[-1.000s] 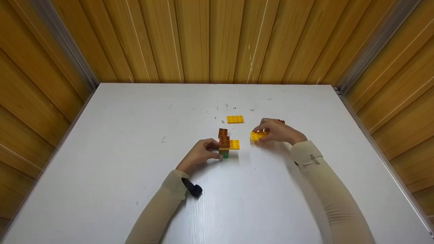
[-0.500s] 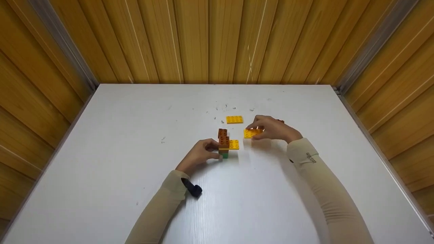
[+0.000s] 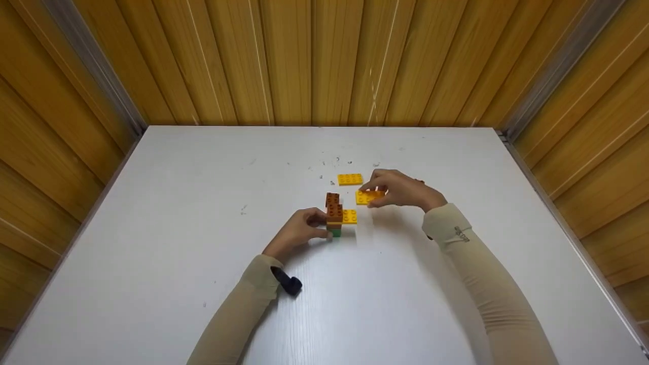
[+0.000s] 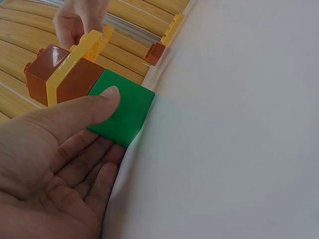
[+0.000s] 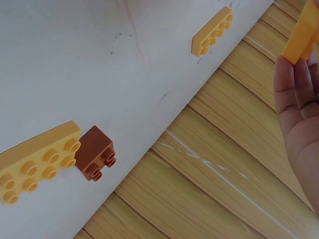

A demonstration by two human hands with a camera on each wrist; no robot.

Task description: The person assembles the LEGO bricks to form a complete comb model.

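Note:
My left hand [image 3: 299, 229] grips the low part of a small stack of toy building bricks on the table. In the left wrist view its thumb presses the green brick [image 4: 122, 107], with a brown brick [image 4: 79, 79], a yellow plate [image 4: 67, 67] and another brown brick [image 4: 45, 72] stacked on it. The stack's plate juts out to the right. Just right of and behind the stack, my right hand [image 3: 405, 191] pinches a loose yellow plate [image 3: 369, 197] between thumb and fingers, held above the table and apart from the stack.
Another yellow plate [image 3: 350, 179] lies on the white table [image 3: 203, 203] behind the stack. In the right wrist view a brown brick [image 5: 97, 152] sits beside a studded yellow piece [image 5: 42, 159]. Wood-patterned panels [image 3: 324, 61] stand along the table's back and sides.
My right hand has carried its yellow plate leftward and slightly back, closer to the stack. The left hand and the stack have stayed in place.

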